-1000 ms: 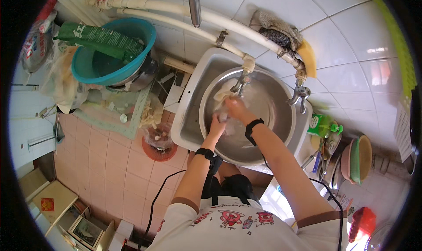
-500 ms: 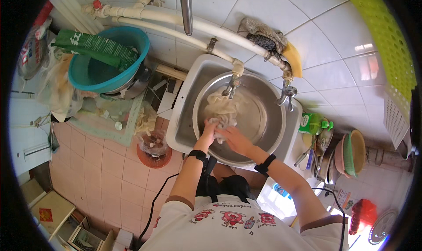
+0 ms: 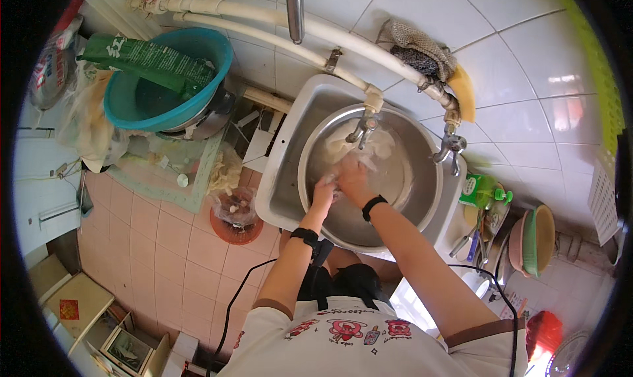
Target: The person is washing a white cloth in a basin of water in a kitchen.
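A large steel basin (image 3: 415,199) sits in a white sink (image 3: 290,146) below a tap (image 3: 362,123). Pale wet cloth (image 3: 369,149) lies in the basin. My left hand (image 3: 323,192) and my right hand (image 3: 353,179) are pressed close together on a bunch of that cloth near the basin's left side, both with fingers closed around it. Each wrist wears a black band.
A second tap (image 3: 448,143) hangs at the sink's right. A teal tub (image 3: 132,106) with a green packet (image 3: 148,60) stands to the left. A rag (image 3: 415,44) hangs on white pipes (image 3: 277,17). A green bottle (image 3: 478,192), utensils and bowls (image 3: 534,238) stand right. An orange bin (image 3: 237,215) rests on the tiled floor.
My right hand has come down from near the tap to join my left hand at the basin's left side. The view has shifted slightly.
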Action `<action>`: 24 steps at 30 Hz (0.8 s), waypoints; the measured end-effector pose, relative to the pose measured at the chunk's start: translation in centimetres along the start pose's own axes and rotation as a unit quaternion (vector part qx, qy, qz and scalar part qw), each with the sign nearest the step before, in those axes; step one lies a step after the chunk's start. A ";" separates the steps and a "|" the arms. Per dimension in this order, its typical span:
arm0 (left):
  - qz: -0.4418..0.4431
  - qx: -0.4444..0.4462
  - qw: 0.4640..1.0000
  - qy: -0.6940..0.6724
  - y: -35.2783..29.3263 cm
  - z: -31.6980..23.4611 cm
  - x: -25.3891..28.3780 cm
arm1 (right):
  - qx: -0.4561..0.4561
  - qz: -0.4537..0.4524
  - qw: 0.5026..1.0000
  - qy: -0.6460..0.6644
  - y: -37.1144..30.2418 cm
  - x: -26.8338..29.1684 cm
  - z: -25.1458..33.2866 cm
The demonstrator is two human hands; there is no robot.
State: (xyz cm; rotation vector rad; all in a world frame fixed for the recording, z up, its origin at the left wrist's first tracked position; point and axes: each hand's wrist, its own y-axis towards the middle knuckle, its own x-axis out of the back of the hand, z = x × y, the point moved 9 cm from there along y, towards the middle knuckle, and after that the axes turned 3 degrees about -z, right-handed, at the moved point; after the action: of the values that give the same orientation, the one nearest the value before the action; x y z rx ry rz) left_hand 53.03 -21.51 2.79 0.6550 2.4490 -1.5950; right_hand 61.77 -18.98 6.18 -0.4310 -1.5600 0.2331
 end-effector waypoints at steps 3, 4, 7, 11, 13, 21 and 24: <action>0.024 -0.049 0.999 0.002 0.0 -0.2 -0.8 | -0.061 -0.036 0.997 0.030 3.2 3.2 -0.6; 0.018 -0.052 0.998 0.003 0.3 -0.1 -0.5 | -0.067 0.073 0.995 0.005 4.2 3.7 -0.2; -0.035 -0.288 0.899 0.328 -0.6 -3.2 -1.7 | -0.091 0.096 0.991 0.031 4.1 0.7 -2.7; -0.060 -0.262 0.856 0.442 -0.6 -2.7 -0.4 | -0.101 0.063 0.975 0.188 1.2 5.0 -2.1; -0.020 -0.290 0.867 0.404 -1.1 -3.0 -1.8 | -0.098 -0.009 0.955 0.279 -1.7 3.8 -4.1; -0.033 -0.275 0.745 0.606 -0.9 -6.9 -1.5 | -0.182 -0.093 0.905 0.374 -13.0 7.7 -9.5; -0.039 -0.307 0.707 0.636 -2.3 -9.0 -2.3 | -0.261 -0.195 0.839 0.436 -16.9 11.3 -10.8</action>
State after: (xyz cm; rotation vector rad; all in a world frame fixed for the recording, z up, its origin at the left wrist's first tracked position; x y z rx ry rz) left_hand 55.12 -14.85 9.32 1.9359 3.5118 0.0490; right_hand 70.52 -30.87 23.81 -0.5266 -0.7384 -0.6566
